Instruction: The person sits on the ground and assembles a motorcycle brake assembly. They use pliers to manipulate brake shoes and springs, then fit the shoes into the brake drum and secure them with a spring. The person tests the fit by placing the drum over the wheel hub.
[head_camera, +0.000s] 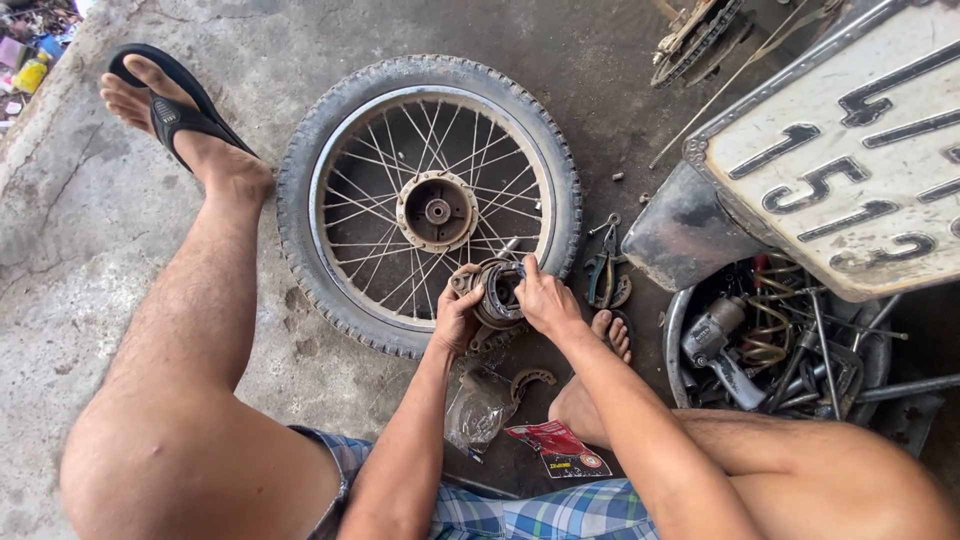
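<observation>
Both hands are gripping a round brake plate (497, 293) between them, the left hand (457, 318) clasping its left edge and the right hand (543, 300) its right, over the spoked wheel (430, 205) lying on the concrete floor (70, 230).

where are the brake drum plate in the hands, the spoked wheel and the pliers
brake drum plate (497, 295), head view, on its round dark face between the two hands
spoked wheel (437, 211), head view, on the central hub
pliers (603, 272), head view, on the handles lying right of the tyre

Bright daylight, soft shadows, wide-angle edge distortion
</observation>
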